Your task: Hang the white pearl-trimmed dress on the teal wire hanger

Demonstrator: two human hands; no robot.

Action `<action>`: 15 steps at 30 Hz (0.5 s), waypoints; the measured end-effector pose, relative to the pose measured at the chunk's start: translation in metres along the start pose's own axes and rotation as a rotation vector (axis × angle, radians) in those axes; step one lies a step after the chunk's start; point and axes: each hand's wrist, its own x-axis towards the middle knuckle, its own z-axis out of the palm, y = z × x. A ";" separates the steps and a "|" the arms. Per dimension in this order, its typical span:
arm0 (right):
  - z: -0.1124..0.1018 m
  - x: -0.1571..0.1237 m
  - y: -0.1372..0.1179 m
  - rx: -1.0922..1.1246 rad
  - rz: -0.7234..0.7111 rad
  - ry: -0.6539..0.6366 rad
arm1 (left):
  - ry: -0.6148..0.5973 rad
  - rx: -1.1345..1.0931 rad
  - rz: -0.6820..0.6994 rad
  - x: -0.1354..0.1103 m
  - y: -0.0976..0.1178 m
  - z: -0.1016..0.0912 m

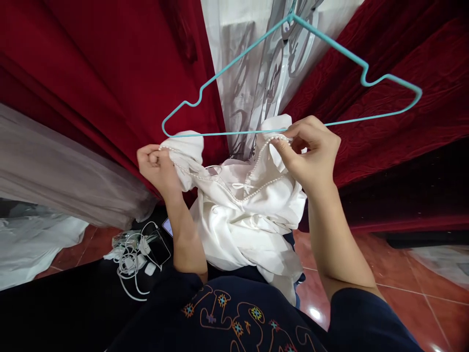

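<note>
A white dress (pixel 234 230) with a pearl-beaded neckline and a small bow hangs between my hands, its skirt bunched over my lap. My left hand (pixel 157 164) pinches the beaded edge at one shoulder. At the other shoulder, my right hand (pixel 311 146) grips the beaded edge between thumb and fingers. A light blue clothes hanger (pixel 234 68) hangs just above, its bottom bar passing in front of both shoulder parts of the dress and behind or under my right fingers. Whether the right fingers also hold the bar I cannot tell.
Dark red curtains (pixel 110 63) hang on both sides, with a grey ornate metal frame (pixel 274 73) between them. White charging cables (pixel 130 264) and a phone (pixel 160 249) lie on a black surface at left. Sheer pale fabric (pixel 66 166) hangs farther left, above red floor tiles (pixel 403 274).
</note>
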 end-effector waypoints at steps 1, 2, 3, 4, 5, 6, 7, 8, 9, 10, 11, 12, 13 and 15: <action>-0.003 0.000 -0.002 -0.031 -0.009 -0.013 | 0.033 -0.015 0.011 0.010 0.001 0.000; -0.007 0.001 -0.003 -0.067 -0.011 -0.030 | 0.042 -0.032 0.027 0.021 0.004 0.002; -0.010 0.002 -0.005 -0.105 -0.012 -0.048 | 0.020 -0.050 0.049 0.031 0.009 0.006; -0.013 0.002 -0.007 -0.139 -0.012 -0.060 | -0.013 -0.071 0.078 0.041 0.015 0.012; -0.015 0.002 -0.009 -0.166 -0.012 -0.068 | -0.056 -0.089 0.111 0.050 0.022 0.020; -0.018 0.002 -0.011 -0.183 -0.014 -0.073 | -0.104 -0.098 0.144 0.058 0.030 0.029; -0.020 0.002 -0.013 -0.189 -0.017 -0.076 | -0.141 -0.096 0.174 0.064 0.039 0.039; -0.022 0.002 -0.014 -0.191 -0.016 -0.076 | -0.177 -0.079 0.192 0.068 0.047 0.048; -0.024 0.002 -0.016 -0.190 -0.016 -0.076 | -0.217 -0.052 0.200 0.071 0.054 0.057; -0.025 0.002 -0.017 -0.188 -0.013 -0.076 | -0.275 -0.017 0.191 0.073 0.060 0.065; -0.026 0.001 -0.018 -0.185 -0.011 -0.076 | -0.338 0.022 0.169 0.073 0.066 0.071; -0.027 0.001 -0.019 -0.184 -0.008 -0.074 | -0.390 0.055 0.142 0.073 0.070 0.075; -0.026 0.001 -0.019 -0.186 -0.006 -0.072 | -0.432 0.078 0.114 0.072 0.073 0.078; -0.025 0.002 -0.019 -0.199 -0.006 -0.071 | -0.466 0.081 0.093 0.067 0.078 0.083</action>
